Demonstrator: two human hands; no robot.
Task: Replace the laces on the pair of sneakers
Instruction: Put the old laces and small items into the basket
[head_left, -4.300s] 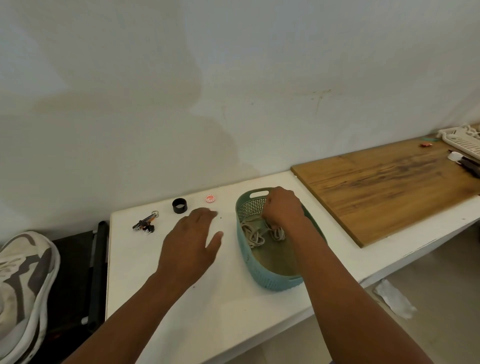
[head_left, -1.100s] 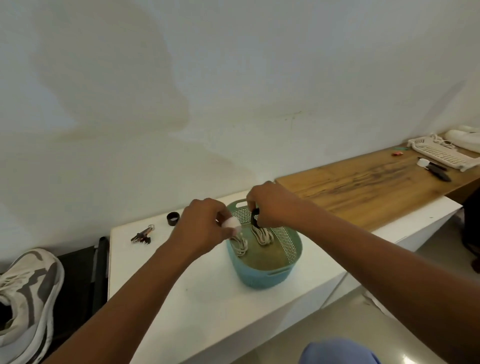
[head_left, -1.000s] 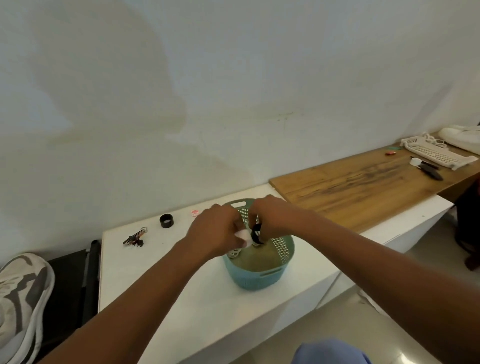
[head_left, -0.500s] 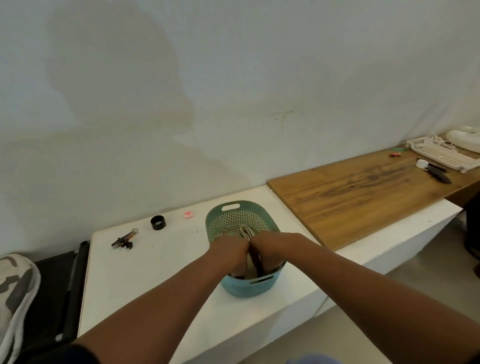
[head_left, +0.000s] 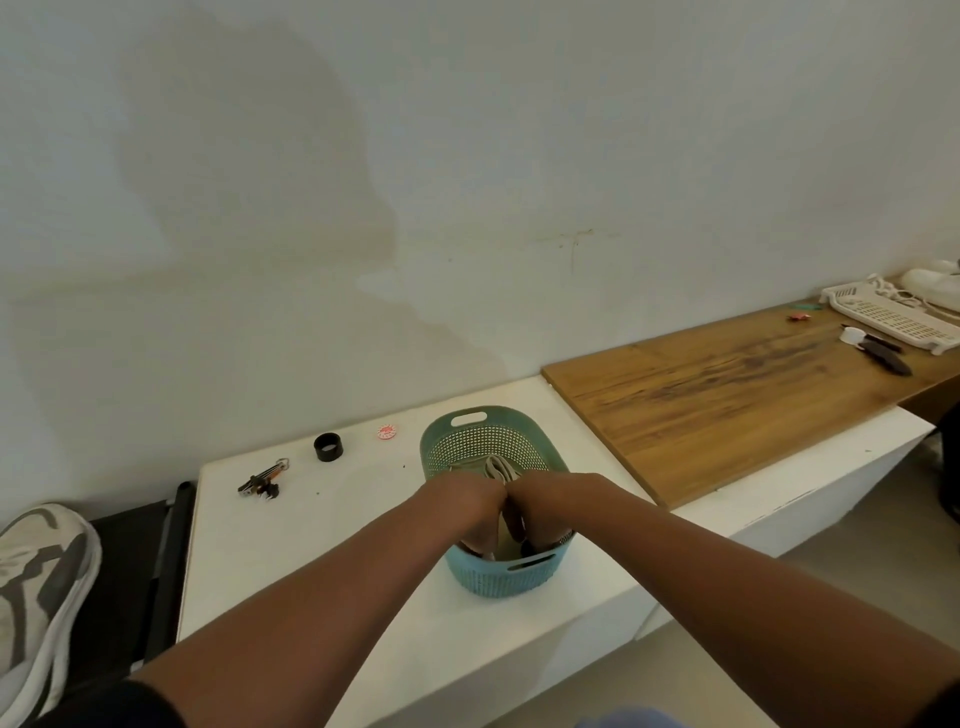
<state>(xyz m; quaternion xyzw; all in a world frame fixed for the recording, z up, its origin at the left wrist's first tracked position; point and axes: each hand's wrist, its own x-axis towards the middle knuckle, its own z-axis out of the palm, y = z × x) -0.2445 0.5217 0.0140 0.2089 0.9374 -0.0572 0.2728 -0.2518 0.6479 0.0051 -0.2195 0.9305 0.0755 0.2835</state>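
Since the laces (head_left: 497, 468) look soft and light, both hands (head_left: 470, 506) reach into the basket (head_left: 483, 423); whether their fingers grip anything cannot be told.

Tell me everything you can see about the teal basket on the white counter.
The basket is a small oval tub that looks like teal plastic, its walls perforated with small holes, with a slot handle cut into the far end and another in the near end. It stands upright on the white counter, left of the wooden board. Pale laces lie inside. The left hand and right hand both reach into it, knuckles together; what the fingers grip is hidden.
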